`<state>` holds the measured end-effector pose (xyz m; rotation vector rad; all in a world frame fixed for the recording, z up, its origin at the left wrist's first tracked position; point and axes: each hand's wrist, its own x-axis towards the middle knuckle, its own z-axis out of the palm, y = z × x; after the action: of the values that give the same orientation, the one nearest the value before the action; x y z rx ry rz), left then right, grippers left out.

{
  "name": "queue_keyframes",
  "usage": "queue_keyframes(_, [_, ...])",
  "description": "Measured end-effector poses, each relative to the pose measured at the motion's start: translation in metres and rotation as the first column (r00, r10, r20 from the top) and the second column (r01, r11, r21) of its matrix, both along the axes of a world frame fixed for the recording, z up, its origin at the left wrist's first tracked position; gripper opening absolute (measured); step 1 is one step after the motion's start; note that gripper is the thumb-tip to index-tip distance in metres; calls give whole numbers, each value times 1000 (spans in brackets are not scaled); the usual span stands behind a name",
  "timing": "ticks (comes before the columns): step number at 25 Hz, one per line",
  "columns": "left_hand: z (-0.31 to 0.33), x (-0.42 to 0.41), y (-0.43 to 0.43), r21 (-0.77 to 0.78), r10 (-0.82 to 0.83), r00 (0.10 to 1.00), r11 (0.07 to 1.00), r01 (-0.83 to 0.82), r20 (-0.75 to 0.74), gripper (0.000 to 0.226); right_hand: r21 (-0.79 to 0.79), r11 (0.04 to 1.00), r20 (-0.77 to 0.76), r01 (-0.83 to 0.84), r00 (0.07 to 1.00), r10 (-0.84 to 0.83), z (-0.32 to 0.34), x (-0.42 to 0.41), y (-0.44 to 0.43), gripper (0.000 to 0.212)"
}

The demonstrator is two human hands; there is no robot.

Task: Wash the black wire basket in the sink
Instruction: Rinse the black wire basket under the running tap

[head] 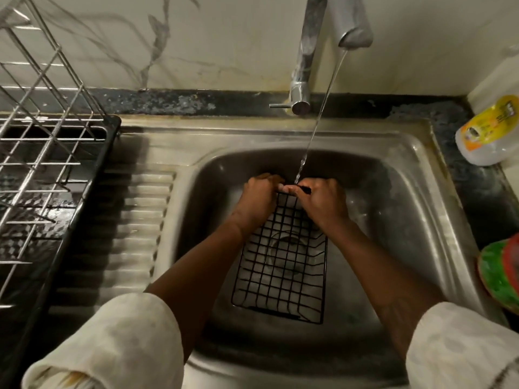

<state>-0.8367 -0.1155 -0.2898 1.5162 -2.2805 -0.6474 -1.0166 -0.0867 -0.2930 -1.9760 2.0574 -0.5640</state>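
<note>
Centre frame, in sink [415, 175]: left hand [259, 199] and right hand [323, 203] both clenched on black wire basket [280, 265] far rim, under tap stream [317, 122].

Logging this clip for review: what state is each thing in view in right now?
Tap: running, thin stream falling onto the basket's far edge.
Wire basket: in the sink, tilted, far edge lifted by both hands.
Left hand: closed on the basket's far edge.
Right hand: closed on the same edge.
Sink: wet, no standing water visible.
Dish rack: nothing visible in it.
Bottle: lying on its side on the counter.
</note>
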Motion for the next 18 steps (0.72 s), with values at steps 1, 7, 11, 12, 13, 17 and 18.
queue_keyframes(1, [-2,1,0,2,-5,1000,1000,5,-16,37,5,1000,-48,22,999,-21,0,1,1,46])
queue_keyframes(7, [-3,-5,7,79,-17,996,997,24,-82,61,-89,977,-7,-192,981,192,-1,-8,17,19])
queue_keyframes(11, [-3,-13,24,248,129,943,967,-52,-307,81,-90,973,-212,-212,959,189,2,-11,27,37])
queue_keyframes(12, [-4,-14,26,294,171,925,953,-69,-339,84,-47,983,-257,-178,953,161,4,-9,27,51])
queue_keyframes(13, [-4,-14,27,319,203,911,944,-85,-360,84,-10,990,-313,-143,940,133,9,-7,26,60])
queue_keyframes(17, [-5,-20,22,391,306,853,911,-133,-423,66,134,990,-448,-36,889,93,28,8,18,80])
queue_keyframes(18, [-4,-22,21,396,330,840,906,-153,-431,60,163,987,-453,-5,888,79,30,11,14,81])
